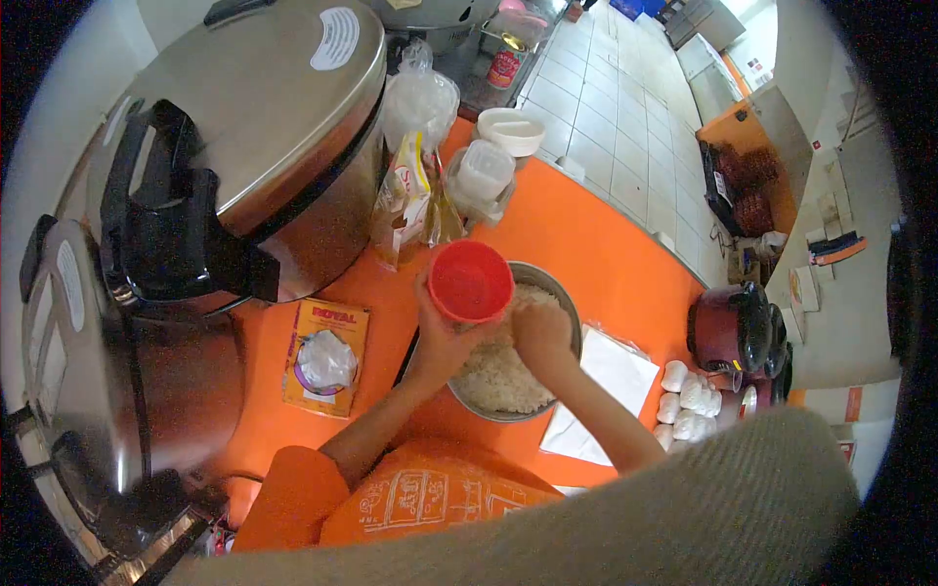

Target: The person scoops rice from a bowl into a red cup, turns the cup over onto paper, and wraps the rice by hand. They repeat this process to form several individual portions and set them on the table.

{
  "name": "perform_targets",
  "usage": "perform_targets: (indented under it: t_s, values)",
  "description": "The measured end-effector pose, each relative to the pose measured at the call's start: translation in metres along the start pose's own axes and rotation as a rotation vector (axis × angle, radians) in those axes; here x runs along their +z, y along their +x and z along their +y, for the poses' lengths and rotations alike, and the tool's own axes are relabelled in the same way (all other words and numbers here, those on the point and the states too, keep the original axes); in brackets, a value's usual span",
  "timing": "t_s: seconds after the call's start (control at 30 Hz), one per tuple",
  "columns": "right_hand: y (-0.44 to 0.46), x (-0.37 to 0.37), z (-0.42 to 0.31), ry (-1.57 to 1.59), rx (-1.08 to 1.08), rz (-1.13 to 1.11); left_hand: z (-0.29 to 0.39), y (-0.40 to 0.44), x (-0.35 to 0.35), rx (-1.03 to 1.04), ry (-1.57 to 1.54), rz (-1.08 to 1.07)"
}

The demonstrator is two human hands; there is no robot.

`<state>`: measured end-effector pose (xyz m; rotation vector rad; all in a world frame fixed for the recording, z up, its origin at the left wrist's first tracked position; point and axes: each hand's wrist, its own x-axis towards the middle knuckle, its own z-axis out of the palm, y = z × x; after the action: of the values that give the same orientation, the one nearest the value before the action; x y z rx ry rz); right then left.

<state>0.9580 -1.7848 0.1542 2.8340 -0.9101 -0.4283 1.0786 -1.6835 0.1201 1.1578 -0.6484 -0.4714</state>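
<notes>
My left hand (445,337) grips a red bowl (471,281), held tilted above the left rim of a metal bowl (575,322). White rice (503,376) fills much of the metal bowl. Over the rice, at the bowl's upper right, is my right hand (542,337), its fingers curled in and pointing down. Whatever those fingers hold, if anything, is hidden. The red bowl looks empty inside.
Large cookers (293,146) stand on the left, beside a yellow ROYAL packet (327,356). Bags and plastic containers (484,171) are at the back. White paper sheets (601,391), wrapped white bundles (689,400) and dark red pots (728,327) lie right on the orange table (625,273).
</notes>
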Motion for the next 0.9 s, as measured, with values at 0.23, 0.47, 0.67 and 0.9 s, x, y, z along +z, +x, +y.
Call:
perform_targets:
  t_s: [0.23, 0.47, 0.67, 0.9]
  values:
    - [-0.065, -0.015, -0.036, -0.256, -0.348, 0.079, -0.012, -0.006, -0.004, -0.083, -0.025, 0.071]
    - [-0.048, -0.059, 0.032, 0.064, 0.066, -0.382, -0.017, -0.013, -0.004, -0.073, -0.111, 0.067]
    - [-0.029, 0.002, 0.001, 0.250, -0.020, -0.132, -0.014, -0.014, -0.005, -0.080, -0.110, 0.085]
    - [-0.025, 0.015, -0.014, 0.503, -0.012, -0.098, -0.013, -0.013, -0.008, -0.076, -0.105, 0.087]
